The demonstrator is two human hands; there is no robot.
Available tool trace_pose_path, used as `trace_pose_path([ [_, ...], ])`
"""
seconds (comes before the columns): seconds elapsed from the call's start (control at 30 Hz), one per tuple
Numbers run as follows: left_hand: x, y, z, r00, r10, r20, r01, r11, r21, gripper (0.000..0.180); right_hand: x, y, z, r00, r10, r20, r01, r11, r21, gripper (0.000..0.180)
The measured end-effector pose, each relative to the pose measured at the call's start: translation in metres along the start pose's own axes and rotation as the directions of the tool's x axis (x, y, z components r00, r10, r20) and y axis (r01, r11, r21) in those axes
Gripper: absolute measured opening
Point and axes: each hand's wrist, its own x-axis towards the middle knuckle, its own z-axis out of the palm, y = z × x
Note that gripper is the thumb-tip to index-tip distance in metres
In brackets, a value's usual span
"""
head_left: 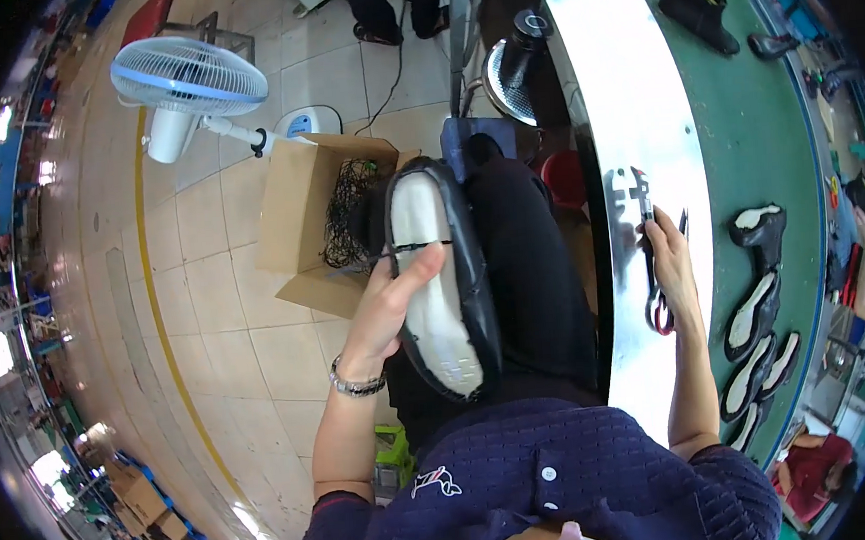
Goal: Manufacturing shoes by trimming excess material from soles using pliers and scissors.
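My left hand [394, 298] holds a black shoe upper [468, 278] above my lap, its pale underside turned up. The thumb presses on that underside, and a thin dark band crosses it above the thumb. On the metal bench to the right, my right hand [673, 263] has its fingers closed at a silver-and-black hand tool [642, 195] whose exact kind I cannot make out. Beside the wrist lies a tool with red loop handles [662, 316], like scissors. A dark pointed tip [683, 220] shows past the fingers.
A cardboard box [288, 205] with tangled black strands stands left of my knees, near a white fan [189, 81]. Beyond the metal bench [625, 16], a green conveyor belt [714, 140] carries black boots and several pale-bottomed shoe parts [752, 318]. Other people are at the far right and top.
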Motion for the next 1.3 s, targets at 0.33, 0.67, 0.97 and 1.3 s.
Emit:
trace_pose_path([
  [0.33, 0.037, -0.003, 0.002, 0.846, 0.527, 0.078, -0.441, 0.611, 0.657, 0.079, -0.037, -0.175, 0.024, 0.701, -0.213, 0.681, -0.208, 0.852, 0.481, 0.063],
  [0.67, 0.066, 0.010, 0.021, 0.745, 0.658, -0.110, -0.530, 0.684, 0.502, 0.035, -0.004, -0.242, 0.041, 0.527, -0.021, 0.850, -0.276, 0.941, 0.194, 0.052],
  [0.97, 0.066, 0.009, 0.025, 0.713, 0.679, -0.178, -0.564, 0.705, 0.430, 0.032, -0.018, -0.223, 0.049, 0.667, -0.197, 0.719, 0.313, 0.949, -0.029, 0.056],
  [1.3, 0.046, 0.016, 0.011, 0.513, 0.847, 0.137, -0.582, 0.227, 0.781, 0.030, -0.018, -0.226, 0.031, 0.615, -0.317, 0.722, 0.698, 0.644, -0.312, 0.060],
])
